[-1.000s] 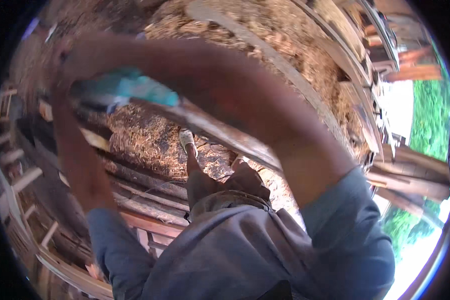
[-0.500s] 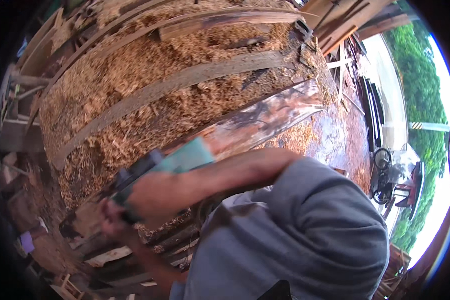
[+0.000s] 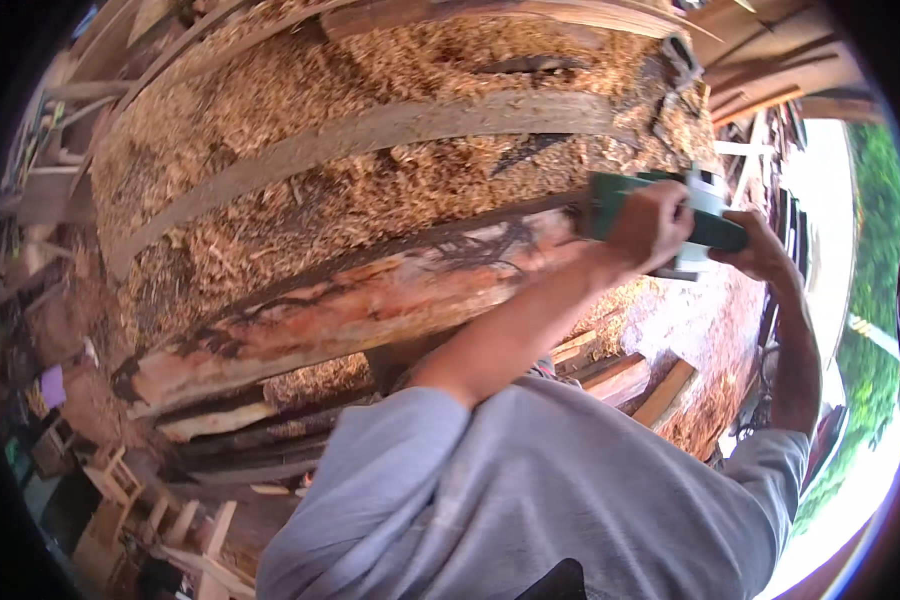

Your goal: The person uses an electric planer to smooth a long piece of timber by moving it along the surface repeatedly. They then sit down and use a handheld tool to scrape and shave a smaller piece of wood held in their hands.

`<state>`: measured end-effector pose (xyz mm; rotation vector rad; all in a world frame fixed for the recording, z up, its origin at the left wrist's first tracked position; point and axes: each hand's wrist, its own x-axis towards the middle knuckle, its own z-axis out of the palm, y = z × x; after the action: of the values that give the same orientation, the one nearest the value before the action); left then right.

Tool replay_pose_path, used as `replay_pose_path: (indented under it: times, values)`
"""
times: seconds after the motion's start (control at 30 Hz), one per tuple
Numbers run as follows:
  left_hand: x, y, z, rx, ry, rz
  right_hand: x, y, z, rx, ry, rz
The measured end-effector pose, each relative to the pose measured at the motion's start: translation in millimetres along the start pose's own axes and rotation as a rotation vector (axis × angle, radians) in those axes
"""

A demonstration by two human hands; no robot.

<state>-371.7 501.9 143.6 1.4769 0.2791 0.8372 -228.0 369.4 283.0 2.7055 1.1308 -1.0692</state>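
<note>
A long plank with reddish, dark-streaked wood (image 3: pixel 370 300) lies across the middle of the view, slanting up to the right. Over its right end is a green electric hand planer (image 3: pixel 608 200), slightly blurred. My left hand (image 3: pixel 650 228) is closed on the planer's upper body. At the planer's right end, my right hand (image 3: pixel 760 250) grips its dark handle, some of the fingers hidden behind it. Whether the planer's sole touches the wood is hidden.
Wood shavings (image 3: pixel 270 150) cover the surface beyond the plank, where a curved strip of wood (image 3: pixel 370 135) lies. Several boards (image 3: pixel 660 395) rest nearer me on the right. Small wooden frames (image 3: pixel 115 475) stand at lower left, near a purple item (image 3: pixel 52 386).
Both hands have carried the planer from the plank's left end to its right end. More of the plank's reddish face shows now, and the view has shifted.
</note>
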Motion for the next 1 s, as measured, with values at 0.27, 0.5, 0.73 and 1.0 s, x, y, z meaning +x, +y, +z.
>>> replay_pose_path:
  times: [0.27, 0.5, 0.73, 1.0]
  values:
    - [-12, 6, -10, -0.139, -0.036, -0.137, 2, -10, 5, -0.041, -0.043, -0.086]
    - [-52, 45, -145, -0.001, 0.128, -0.185, 11, -144, 39, -0.077, -0.252, -0.352]
    - [-94, 81, -288, -0.024, 0.279, -0.324, 13, -295, 88, -0.061, -0.331, -0.495]
    - [-170, 131, -484, -0.038, 0.467, -0.399, -2, -499, 170, -0.102, -0.465, -0.579]
